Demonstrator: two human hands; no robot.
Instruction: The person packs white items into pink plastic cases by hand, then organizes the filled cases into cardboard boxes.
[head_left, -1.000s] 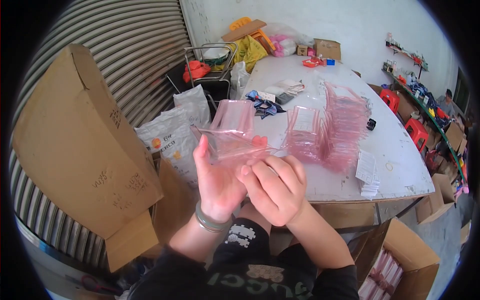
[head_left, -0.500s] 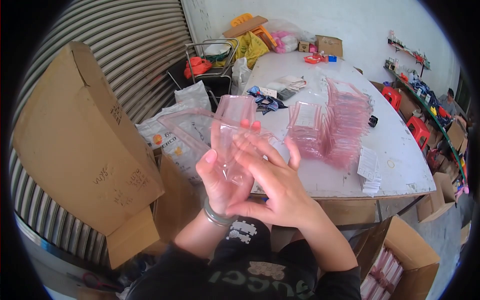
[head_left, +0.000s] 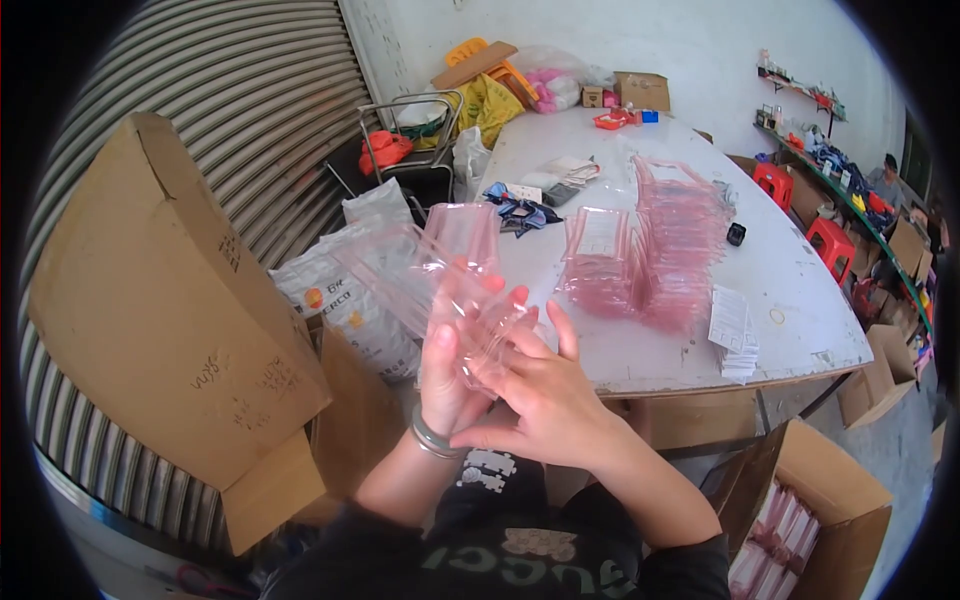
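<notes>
My left hand grips clear, pink-tinted plastic packaging in front of my body, thumb raised along its near side. One transparent plastic sleeve slants up to the left across the fingers. Behind it, a second pink plastic sleeve stands more upright. My right hand presses its fingertips on the lower right end of the slanted sleeve, little finger lifted away. Glare and overlapping clear layers hide exactly where the two pieces meet.
On the white table stand stacks of pink plastic packaging and a pile of white printed cards. An open carton with pink packs sits lower right. A tall cardboard box and white sacks crowd the left.
The slanted sleeve has shifted slightly right and down, with my right fingers now tighter on its lower end. My view has turned a little.
</notes>
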